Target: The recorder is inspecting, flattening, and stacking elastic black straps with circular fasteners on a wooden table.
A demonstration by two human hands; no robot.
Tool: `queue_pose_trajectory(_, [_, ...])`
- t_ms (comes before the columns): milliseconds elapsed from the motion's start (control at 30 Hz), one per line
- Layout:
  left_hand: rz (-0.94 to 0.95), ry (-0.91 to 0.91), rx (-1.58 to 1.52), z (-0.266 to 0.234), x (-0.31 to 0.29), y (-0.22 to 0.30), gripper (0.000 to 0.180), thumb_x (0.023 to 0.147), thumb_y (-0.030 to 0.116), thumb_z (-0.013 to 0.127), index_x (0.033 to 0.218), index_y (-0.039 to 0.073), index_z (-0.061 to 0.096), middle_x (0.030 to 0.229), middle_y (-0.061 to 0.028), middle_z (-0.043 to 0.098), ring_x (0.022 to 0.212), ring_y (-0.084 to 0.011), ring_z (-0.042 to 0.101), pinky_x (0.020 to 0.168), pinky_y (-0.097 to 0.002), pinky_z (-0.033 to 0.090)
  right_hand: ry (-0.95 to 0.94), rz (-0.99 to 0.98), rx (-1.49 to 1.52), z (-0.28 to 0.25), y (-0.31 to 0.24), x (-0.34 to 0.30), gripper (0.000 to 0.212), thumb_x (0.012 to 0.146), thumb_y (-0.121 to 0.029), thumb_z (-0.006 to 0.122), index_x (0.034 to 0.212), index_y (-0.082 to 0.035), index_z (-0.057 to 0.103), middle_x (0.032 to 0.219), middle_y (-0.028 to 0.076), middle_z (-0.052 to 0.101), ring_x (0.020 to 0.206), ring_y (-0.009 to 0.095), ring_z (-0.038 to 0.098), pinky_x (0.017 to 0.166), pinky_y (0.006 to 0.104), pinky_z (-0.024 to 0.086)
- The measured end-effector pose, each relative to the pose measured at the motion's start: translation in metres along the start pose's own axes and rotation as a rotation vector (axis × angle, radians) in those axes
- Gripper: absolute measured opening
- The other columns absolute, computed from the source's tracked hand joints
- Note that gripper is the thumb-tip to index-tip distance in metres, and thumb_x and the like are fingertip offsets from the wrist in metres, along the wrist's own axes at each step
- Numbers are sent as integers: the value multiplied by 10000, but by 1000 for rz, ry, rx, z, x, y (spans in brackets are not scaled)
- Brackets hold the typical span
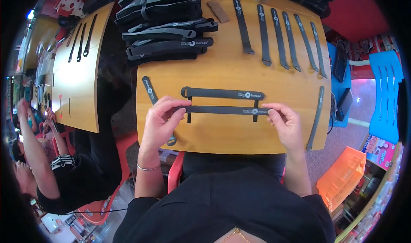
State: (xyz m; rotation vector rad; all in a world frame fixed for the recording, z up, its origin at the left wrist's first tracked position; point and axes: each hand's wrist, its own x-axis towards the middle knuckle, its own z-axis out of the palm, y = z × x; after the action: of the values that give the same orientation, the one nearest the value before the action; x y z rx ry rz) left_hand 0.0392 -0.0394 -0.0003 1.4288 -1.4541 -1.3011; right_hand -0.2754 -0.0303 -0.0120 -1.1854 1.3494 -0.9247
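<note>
Head-worn fisheye, facing down at hands [157,122], near above table [227,139].

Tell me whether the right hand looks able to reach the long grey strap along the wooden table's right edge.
Probably yes: nothing visible blocks the right hand from the edge strap, though it must release the grey held strap.

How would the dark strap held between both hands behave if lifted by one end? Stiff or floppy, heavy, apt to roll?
Probably flexible: the dark strap looks thin and band-like, though it runs straight between the left hand and right hand. Likely light, given its slim build and the pinch grips. Its flat shape should make rolling unlikely.
</note>
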Motion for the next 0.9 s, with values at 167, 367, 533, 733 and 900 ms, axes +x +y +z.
queue_pose_trajectory(167, [-38, 35, -63, 3, 2, 0, 199, 877, -64, 566, 1045, -27, 665, 865, -36, 571, 750, -87, 613, 670, -191, 492, 2, -63, -52, -1, 1, 5, 172, 887, -4, 612, 1045, -11, 680, 821, -5, 539, 717, 45, 515, 641, 182, 420])
queue_pose_trajectory(367, [-125, 98, -94, 3, 4, -11, 189, 877, -44, 587, 1062, -39, 627, 844, -34, 625, 766, -93, 642, 681, -202, 518, 81, -7, 88, 1, 15, 8, 142, 870, 36, 627, 998, -18, 600, 831, -27, 555, 715, 30, 508, 637, 176, 419])
queue_pose_trajectory(533, [-90, 138, -46, 8, 10, -13, 147, 871, -33, 596, 1014, -42, 630, 841, -55, 665, 760, -100, 648, 674, -204, 514, 115, -12, 44, 3, 17, 11, 103, 871, 30, 632, 923, -27, 565, 789, -39, 556, 701, 25, 509, 631, 174, 420])
queue_pose_trajectory(733, [57, 229, 220, 11, 17, -14, 127, 837, -39, 617, 954, -11, 657, 819, -72, 659, 686, -112, 628, 601, -214, 483, 165, -47, -61, 7, 23, 18, 100, 864, 16, 651, 933, -20, 587, 783, -33, 578, 675, 24, 517, 609, 172, 419])
queue_pose_trajectory(900, [66, 246, 284, 11, 20, -17, 130, 817, -39, 635, 942, -6, 649, 754, -64, 624, 641, -106, 599, 558, -222, 462, 188, -65, -127, 11, 25, 20, 97, 858, 28, 650, 925, -22, 601, 792, -21, 596, 674, 30, 523, 607, 181, 425])
